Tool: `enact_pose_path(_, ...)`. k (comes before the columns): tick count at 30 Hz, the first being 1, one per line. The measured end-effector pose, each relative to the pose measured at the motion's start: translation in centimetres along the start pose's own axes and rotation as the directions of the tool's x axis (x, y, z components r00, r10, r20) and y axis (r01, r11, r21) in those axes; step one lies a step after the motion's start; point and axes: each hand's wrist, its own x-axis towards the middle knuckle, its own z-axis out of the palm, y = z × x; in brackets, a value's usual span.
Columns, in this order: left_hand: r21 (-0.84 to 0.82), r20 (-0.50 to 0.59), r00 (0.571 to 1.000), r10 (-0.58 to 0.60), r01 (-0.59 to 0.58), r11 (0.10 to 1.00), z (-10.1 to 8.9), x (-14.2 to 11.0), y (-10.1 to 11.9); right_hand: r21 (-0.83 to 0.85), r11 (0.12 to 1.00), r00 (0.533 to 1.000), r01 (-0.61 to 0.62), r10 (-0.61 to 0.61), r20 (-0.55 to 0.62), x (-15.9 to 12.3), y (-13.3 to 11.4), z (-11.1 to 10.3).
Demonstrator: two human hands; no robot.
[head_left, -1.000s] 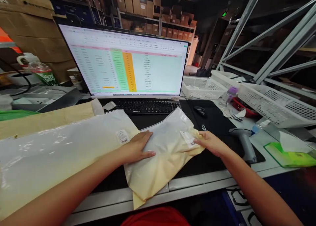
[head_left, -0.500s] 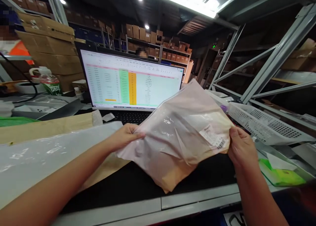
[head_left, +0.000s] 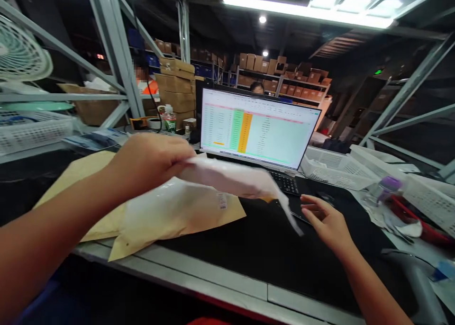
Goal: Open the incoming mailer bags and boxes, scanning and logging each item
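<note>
My left hand (head_left: 154,157) is closed on one edge of a pale plastic bag (head_left: 234,176), lifted over the desk. The bag is seen nearly edge-on and its far end droops, blurred by movement. Below it lies another plastic packet (head_left: 163,209) with a barcode label (head_left: 222,201), on yellowish envelopes (head_left: 199,228) at the left of the black desk mat (head_left: 227,249). My right hand (head_left: 325,218) is apart from the bag, fingers spread and holding nothing, above the mat.
A monitor (head_left: 273,130) showing a spreadsheet stands behind a black keyboard (head_left: 287,183). White baskets (head_left: 334,168) and a red tray (head_left: 419,221) line the right side. A handheld scanner (head_left: 419,280) seems to sit at lower right. A fan (head_left: 21,50) is at far left; two people are farther back.
My right hand has let go of the bag and opened. My left hand has carried the bag over the envelopes, tipping it nearly flat. The view has swung left.
</note>
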Motion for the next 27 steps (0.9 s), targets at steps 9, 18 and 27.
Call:
enact_pose_path(9, 0.047, 0.329, 0.944, -0.009, -0.007, 0.999, 4.8, -10.5, 5.0, -0.267, 0.691, 0.74, 0.672, -0.62, 0.259, -4.8, -9.2, 8.7)
enact_pose_path(18, -0.263, 0.033, 0.938, -0.344, 0.34, 0.903, 5.4, -22.1, 5.0, -0.429, 0.513, 0.658, 0.743, -0.445, 0.607, -1.8, -10.4, 17.1)
enact_pose_path(27, -0.459, -0.028, 0.966, -0.258, 0.217, 0.861, 6.6, -21.8, 6.6, -0.169, 0.297, 0.337, 0.94, -0.889, 0.311, -6.5, -18.1, 22.0)
